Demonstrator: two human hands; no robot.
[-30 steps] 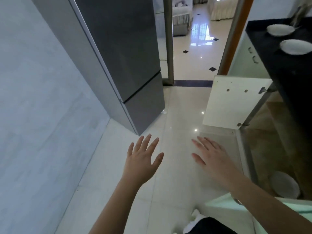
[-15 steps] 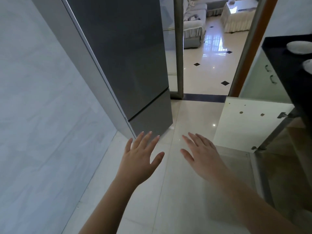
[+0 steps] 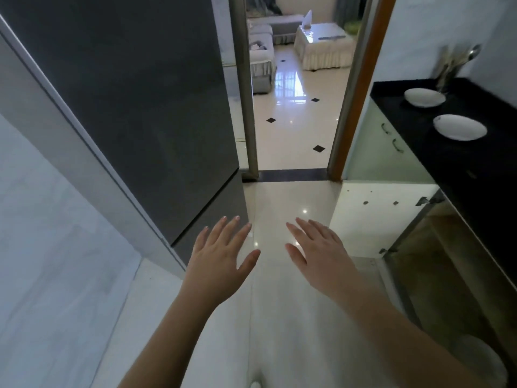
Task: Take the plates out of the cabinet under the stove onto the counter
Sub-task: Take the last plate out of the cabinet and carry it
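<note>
Both hands empty, fingers spread — left hand (image 3: 221,259), right hand (image 3: 321,256) — between fetches, I'd say: two plates (image 3: 460,126) sit on the counter (image 3: 453,169); next, reach into the open cabinet (image 3: 436,275).

Both bare forearms reach forward side by side, the left hand (image 3: 221,256) and right hand (image 3: 321,253) flat, palms down, fingers spread, holding nothing.

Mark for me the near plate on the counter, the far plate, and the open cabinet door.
near plate (image 3: 460,127), head view, centre of its white bowl.
far plate (image 3: 424,97), head view, centre of its top face.
cabinet door (image 3: 377,217), head view, middle of the white inner panel.
</note>
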